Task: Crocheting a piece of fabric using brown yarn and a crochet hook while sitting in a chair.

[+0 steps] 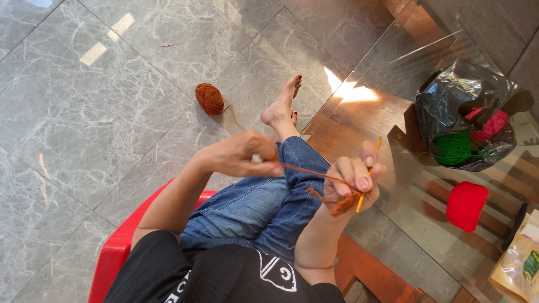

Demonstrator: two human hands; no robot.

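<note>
**Rust yarn drawn taut between two hands above a glass table edge**

At the far left lay a wide stretch of grey marble floor (84, 112), open on every side. A ball of rust-orange yarn (209, 98) sat on it by itself, well apart from the red plastic chair (115, 249) whose rim showed at the lower left. A loose strand ran from the ball toward the person's bare foot (282, 104).

The left hand (241, 154) was closed in a pinch on the yarn strand (314, 173), which stretched tight and slightly downward to the right, over the blue jeans (264, 205). The right hand (353, 179) was curled shut around a yellow crochet hook (370, 168) and a small rust-orange crochet piece (339, 202), with the hook's tip standing above the fingers.

That hand hung just over the edge of the glass tabletop (393, 118), which ran diagonally away. Farther right on the glass, well apart from the hands, sat a black plastic bag (466, 84) holding green and pink yarn, a red yarn ball (466, 205) below it, and a kraft pouch (519, 264) cut by the frame's right edge.
</note>
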